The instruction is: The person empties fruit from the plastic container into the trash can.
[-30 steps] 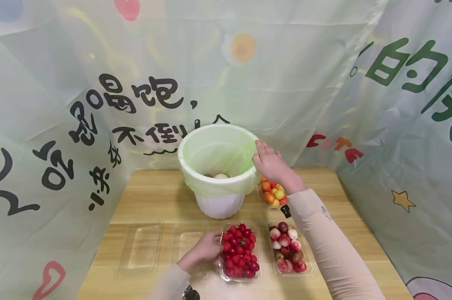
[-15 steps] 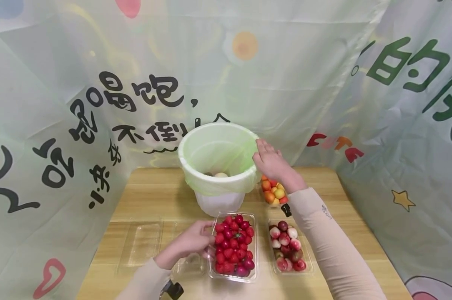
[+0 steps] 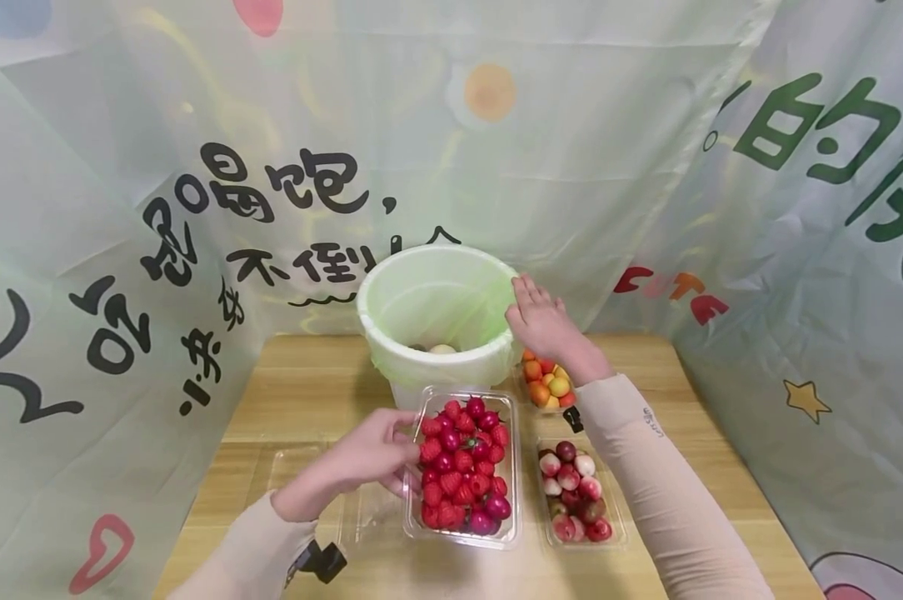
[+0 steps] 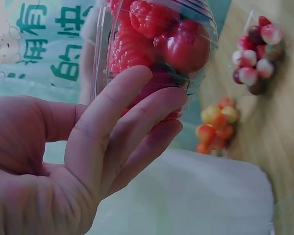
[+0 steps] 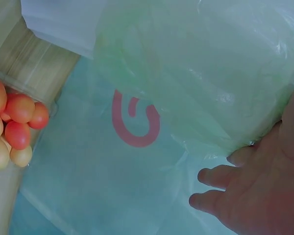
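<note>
My left hand (image 3: 372, 454) grips a clear plastic box (image 3: 462, 540) by its left side, held up off the table in front of the bin. Red raspberries and dark red round fruits (image 3: 459, 467) fill it. In the left wrist view the thumb and fingers (image 4: 137, 127) pinch the box wall. My right hand (image 3: 545, 321) rests on the right rim of a white bin (image 3: 391, 354) lined with a thin green bag (image 5: 210, 78). Its fingers lie fairly straight against the bag in the right wrist view; the thumb is hard to make out. Pale round items (image 3: 441, 349) show at the bin's bottom.
A clear box of orange and yellow fruits (image 3: 547, 385) stands behind my right forearm. Nearer is a box of pink, white and dark fruits (image 3: 575, 496). Clear empty boxes (image 3: 290, 458) lie at left, partly behind my left arm. Printed cloth walls (image 3: 781, 333) enclose the wooden table (image 3: 312, 375).
My left hand has lifted the box of red fruit off the table and brought it up in front of the bin, tilted towards the camera. The right hand stays on the rim.
</note>
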